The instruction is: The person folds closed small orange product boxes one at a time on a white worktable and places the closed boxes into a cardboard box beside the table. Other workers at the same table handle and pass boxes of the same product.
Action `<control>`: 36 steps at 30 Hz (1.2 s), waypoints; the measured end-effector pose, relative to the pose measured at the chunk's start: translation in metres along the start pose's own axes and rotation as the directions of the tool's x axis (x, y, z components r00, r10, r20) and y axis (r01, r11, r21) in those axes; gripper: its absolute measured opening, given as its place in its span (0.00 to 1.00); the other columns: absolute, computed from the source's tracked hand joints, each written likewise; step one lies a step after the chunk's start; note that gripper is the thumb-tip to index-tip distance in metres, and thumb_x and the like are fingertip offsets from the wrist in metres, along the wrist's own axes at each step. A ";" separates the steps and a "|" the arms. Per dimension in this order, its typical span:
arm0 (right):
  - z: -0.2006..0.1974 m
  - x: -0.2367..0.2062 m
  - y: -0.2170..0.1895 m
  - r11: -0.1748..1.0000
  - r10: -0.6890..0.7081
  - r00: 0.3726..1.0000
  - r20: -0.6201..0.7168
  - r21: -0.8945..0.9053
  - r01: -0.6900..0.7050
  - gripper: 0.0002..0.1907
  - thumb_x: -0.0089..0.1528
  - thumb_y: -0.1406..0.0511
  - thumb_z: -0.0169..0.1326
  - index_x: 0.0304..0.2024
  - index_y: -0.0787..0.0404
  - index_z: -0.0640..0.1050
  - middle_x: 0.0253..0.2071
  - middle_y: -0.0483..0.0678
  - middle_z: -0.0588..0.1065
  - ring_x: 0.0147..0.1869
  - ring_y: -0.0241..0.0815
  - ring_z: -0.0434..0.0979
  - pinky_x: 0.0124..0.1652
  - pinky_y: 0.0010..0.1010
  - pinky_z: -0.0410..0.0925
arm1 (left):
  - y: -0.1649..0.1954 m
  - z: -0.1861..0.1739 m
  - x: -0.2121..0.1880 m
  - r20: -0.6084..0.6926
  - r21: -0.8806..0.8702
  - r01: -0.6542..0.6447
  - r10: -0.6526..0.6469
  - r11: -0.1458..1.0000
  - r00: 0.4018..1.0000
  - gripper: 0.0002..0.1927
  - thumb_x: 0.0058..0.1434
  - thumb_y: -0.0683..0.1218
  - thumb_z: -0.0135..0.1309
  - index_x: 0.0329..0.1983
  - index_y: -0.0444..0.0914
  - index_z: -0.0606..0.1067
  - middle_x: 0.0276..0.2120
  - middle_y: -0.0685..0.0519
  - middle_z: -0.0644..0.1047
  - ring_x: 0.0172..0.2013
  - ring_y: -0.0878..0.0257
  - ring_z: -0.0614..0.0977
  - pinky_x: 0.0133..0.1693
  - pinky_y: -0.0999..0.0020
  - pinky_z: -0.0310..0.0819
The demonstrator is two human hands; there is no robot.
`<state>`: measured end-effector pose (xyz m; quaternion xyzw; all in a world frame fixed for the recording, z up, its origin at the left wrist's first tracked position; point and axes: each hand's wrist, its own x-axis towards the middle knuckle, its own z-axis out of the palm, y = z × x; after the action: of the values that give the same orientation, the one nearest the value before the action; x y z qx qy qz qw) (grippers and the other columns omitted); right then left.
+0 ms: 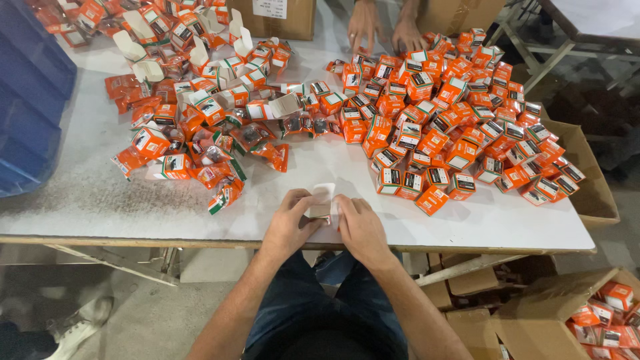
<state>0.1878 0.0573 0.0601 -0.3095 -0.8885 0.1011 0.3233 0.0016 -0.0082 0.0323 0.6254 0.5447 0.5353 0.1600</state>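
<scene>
Blue plastic bins (30, 93) stand stacked at the far left edge of the white table (100, 200), their sides reaching over its corner. Next along lies a loose heap of orange packets and half-opened cartons (193, 113), many with white flaps standing up, spread from the back of the table down toward the front edge. Near the middle of the front edge, the person's left hand (290, 217) curls around a small white carton (322, 200), thumb and fingers closed on its left side. The carton sits upright just above the tabletop, its top flap open and pointing away from the person. The right hand (360, 223) presses against the carton's other side, fingers bent and closed on it, so the carton is pinched between both hands. Past the hands, to the right, a broad pile of closed orange boxes (460, 113) covers the table, most lying flat with dark printed panels facing up. At the back of that pile a co-worker's two hands (387, 30) rest on the boxes, fingers spread. A brown cardboard box (593, 187) sits beside the table's right end, and an open carton of orange boxes (600, 313) stands on the floor at lower right.
</scene>
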 end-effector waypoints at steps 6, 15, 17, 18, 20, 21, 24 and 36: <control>-0.014 -0.038 0.017 0.992 -0.087 0.995 -0.043 0.092 0.091 0.35 0.60 0.71 0.59 0.68 0.70 0.62 0.59 0.67 0.66 0.60 0.69 0.70 0.57 0.46 0.67 | 0.009 -0.002 0.003 0.032 -0.069 0.007 -0.004 0.998 0.999 0.31 0.51 0.38 0.68 0.59 0.39 0.74 0.54 0.45 0.71 0.43 0.54 0.82 0.37 0.68 0.84; -0.016 -0.012 -0.001 0.984 -0.146 0.946 -0.290 0.059 0.169 0.31 0.56 0.64 0.69 0.61 0.61 0.74 0.50 0.58 0.68 0.55 0.51 0.72 0.51 0.36 0.72 | 0.012 0.003 -0.003 0.012 0.066 -0.088 0.087 0.994 0.996 0.33 0.52 0.39 0.67 0.63 0.39 0.72 0.56 0.46 0.74 0.46 0.50 0.82 0.39 0.66 0.84; -0.020 0.002 -0.010 0.978 -0.211 0.967 -0.140 -0.027 0.209 0.31 0.54 0.62 0.68 0.59 0.64 0.76 0.48 0.55 0.71 0.52 0.52 0.72 0.49 0.41 0.70 | 0.008 0.005 -0.004 -0.040 0.152 -0.090 0.098 0.984 0.994 0.35 0.50 0.41 0.70 0.61 0.37 0.70 0.54 0.47 0.75 0.48 0.48 0.81 0.42 0.61 0.80; -0.022 0.008 -0.013 0.970 -0.238 0.969 -0.062 -0.068 0.234 0.32 0.54 0.62 0.68 0.59 0.65 0.77 0.46 0.53 0.72 0.50 0.53 0.72 0.48 0.43 0.69 | 0.005 0.005 -0.004 -0.066 0.194 -0.092 0.106 0.977 0.992 0.35 0.50 0.41 0.71 0.61 0.35 0.69 0.53 0.48 0.75 0.49 0.46 0.80 0.44 0.58 0.78; -0.028 0.016 -0.014 0.950 -0.302 0.953 -0.002 -0.081 0.301 0.30 0.55 0.63 0.66 0.59 0.64 0.76 0.48 0.52 0.73 0.51 0.53 0.72 0.50 0.43 0.69 | 0.001 0.007 -0.005 -0.054 0.155 -0.108 0.118 0.982 0.992 0.33 0.51 0.40 0.69 0.60 0.37 0.70 0.55 0.47 0.75 0.48 0.48 0.81 0.44 0.61 0.80; -0.030 0.018 -0.014 0.938 -0.333 0.942 0.035 -0.084 0.335 0.29 0.55 0.64 0.65 0.59 0.63 0.76 0.48 0.52 0.73 0.52 0.54 0.72 0.51 0.43 0.68 | 0.000 0.008 -0.005 -0.052 0.133 -0.111 0.119 0.985 0.992 0.32 0.51 0.39 0.69 0.60 0.38 0.70 0.56 0.47 0.75 0.48 0.49 0.82 0.43 0.63 0.81; -0.029 0.026 -0.009 0.926 -0.365 0.924 0.116 -0.058 0.373 0.28 0.57 0.65 0.64 0.59 0.66 0.75 0.51 0.52 0.74 0.52 0.54 0.72 0.52 0.43 0.68 | -0.002 0.009 -0.005 0.045 0.033 0.052 -0.053 0.998 0.998 0.30 0.52 0.38 0.67 0.59 0.39 0.71 0.58 0.47 0.75 0.42 0.55 0.85 0.41 0.66 0.83; -0.001 0.001 0.003 0.919 -0.379 0.908 -0.179 -0.186 0.347 0.19 0.62 0.66 0.65 0.55 0.63 0.80 0.49 0.46 0.77 0.55 0.49 0.70 0.56 0.43 0.65 | 0.005 0.009 -0.001 -0.018 0.252 -0.233 0.245 0.939 0.969 0.26 0.45 0.40 0.69 0.48 0.36 0.72 0.45 0.45 0.73 0.45 0.45 0.79 0.44 0.55 0.78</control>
<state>0.1888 0.0601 0.0606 -0.1706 -0.8962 -0.0614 0.4050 0.0120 -0.0070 0.0326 0.6886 0.5311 0.4937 0.0010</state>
